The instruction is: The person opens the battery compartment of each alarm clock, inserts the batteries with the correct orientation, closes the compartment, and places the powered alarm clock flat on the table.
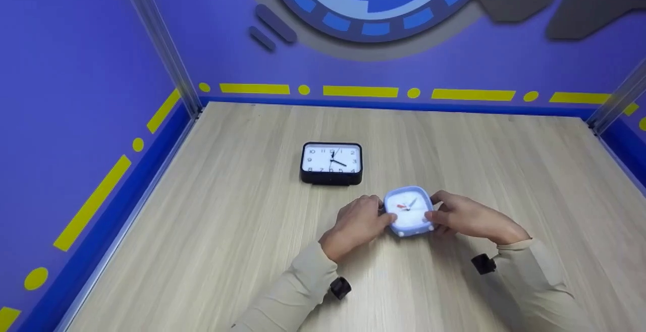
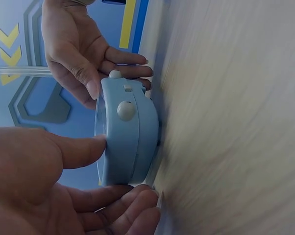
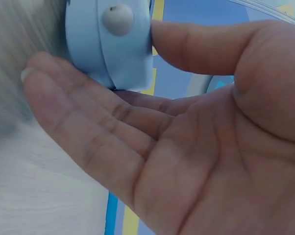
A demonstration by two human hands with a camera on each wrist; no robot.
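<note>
A light blue alarm clock [image 1: 410, 216] with a white face and small white feet lies face up, low over the table, between both hands. My left hand [image 1: 359, 221] grips its left side, the thumb on the front rim and the fingers by the side and back. On the opposite side my right hand [image 1: 467, 214] pinches the clock the same way, thumb on the front edge. The left wrist view shows the blue case [image 2: 123, 137] side-on, close to the tabletop. In the right wrist view, the fingers reach along the case [image 3: 108, 54] toward its back.
A black rectangular alarm clock [image 1: 331, 163] lies face up on the wooden table [image 1: 227, 211], behind and left of the blue one. Blue printed panels [image 1: 91, 95] wall the table at the back and sides, with metal posts [image 1: 161, 39] at the corners.
</note>
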